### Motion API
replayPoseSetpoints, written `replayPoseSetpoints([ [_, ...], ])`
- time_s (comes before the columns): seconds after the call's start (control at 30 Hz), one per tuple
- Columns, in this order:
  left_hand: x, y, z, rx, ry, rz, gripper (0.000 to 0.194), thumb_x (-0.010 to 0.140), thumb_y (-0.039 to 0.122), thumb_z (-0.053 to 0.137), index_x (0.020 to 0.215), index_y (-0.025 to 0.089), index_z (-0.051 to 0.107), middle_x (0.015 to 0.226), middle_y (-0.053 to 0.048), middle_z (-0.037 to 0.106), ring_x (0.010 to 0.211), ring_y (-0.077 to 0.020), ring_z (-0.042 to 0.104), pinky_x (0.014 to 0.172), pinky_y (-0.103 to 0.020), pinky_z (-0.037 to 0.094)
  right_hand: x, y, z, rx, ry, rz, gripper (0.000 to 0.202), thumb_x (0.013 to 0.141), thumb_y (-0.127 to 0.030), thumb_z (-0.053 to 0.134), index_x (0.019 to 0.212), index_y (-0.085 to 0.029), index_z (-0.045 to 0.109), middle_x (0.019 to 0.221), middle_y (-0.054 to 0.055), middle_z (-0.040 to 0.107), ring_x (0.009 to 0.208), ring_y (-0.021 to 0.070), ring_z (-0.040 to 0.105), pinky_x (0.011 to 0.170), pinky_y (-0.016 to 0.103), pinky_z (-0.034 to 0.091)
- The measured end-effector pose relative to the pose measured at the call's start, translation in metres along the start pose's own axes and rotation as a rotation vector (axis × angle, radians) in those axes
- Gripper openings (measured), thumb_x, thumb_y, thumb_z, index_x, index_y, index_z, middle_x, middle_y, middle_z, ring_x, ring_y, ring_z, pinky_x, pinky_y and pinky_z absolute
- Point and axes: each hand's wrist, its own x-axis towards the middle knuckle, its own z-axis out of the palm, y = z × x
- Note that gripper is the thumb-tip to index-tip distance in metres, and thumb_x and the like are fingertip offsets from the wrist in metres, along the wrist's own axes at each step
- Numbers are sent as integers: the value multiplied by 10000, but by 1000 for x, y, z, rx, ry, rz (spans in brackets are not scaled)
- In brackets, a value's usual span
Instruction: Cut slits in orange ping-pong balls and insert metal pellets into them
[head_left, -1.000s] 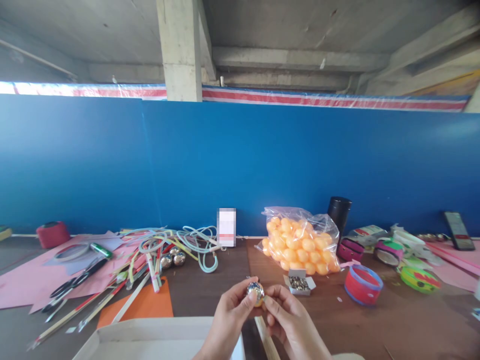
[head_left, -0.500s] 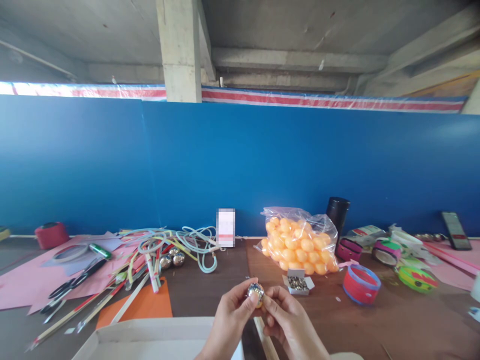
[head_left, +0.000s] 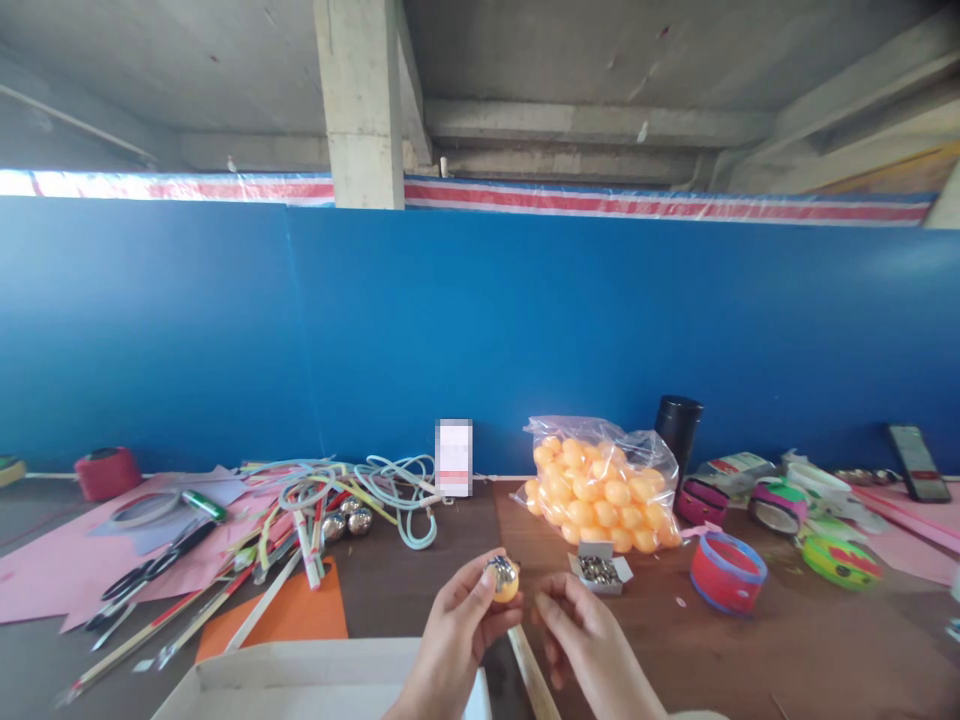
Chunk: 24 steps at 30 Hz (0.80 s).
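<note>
Head view: left hand (head_left: 459, 622) closed around a silver-and-orange ball (head_left: 504, 582), thumb on its near side, held above the bench (head_left: 637, 650). Right hand (head_left: 576, 625) just beside, apart from the ball, fingers bent inward; cannot tell whether they pinch anything. Beyond: small open box (head_left: 595, 550) of metal bits, clear bag (head_left: 559, 427) of orange balls behind.

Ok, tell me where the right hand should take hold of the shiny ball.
Probably best to grip the shiny ball by its exposed right side, coming from the right with fingertips curved around it. The left hand has its thumb on the ball's left, the right hand is beside the open side, and the round form shows no handle.
</note>
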Motion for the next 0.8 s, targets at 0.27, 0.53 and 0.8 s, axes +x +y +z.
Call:
replayPoseSetpoints([
  [0.27, 1, 3, -7, -44, 31, 13, 449, 707, 312, 657, 1125, 161, 591, 875, -105, 667, 745, -181, 647, 693, -296, 511, -11, 6, 7, -1065, -51, -55, 216, 641, -256, 588, 854, -224, 569, 884, 49, 599, 735, 227, 616, 608, 289, 402],
  [0.53, 3, 2, -8, -30, 44, 27, 385, 722, 306, 643, 1071, 145, 612, 878, -96, 669, 732, -162, 641, 679, -276, 514, -8, 12, 6, -1097, -5, -24, 220, 614, -177, 541, 824, -209, 598, 866, 84, 654, 803, 265, 637, 645, 301, 415],
  [0.8, 7, 6, -14, -3, 103, 97, 399, 709, 290, 660, 1077, 151, 600, 863, -90, 671, 744, -169, 648, 676, -277, 528, -2, 8, 4, -494, -17, 5, 31, 652, -168, 502, 639, -196, 501, 547, -8, 589, 506, 151, 575, 428, 203, 365],
])
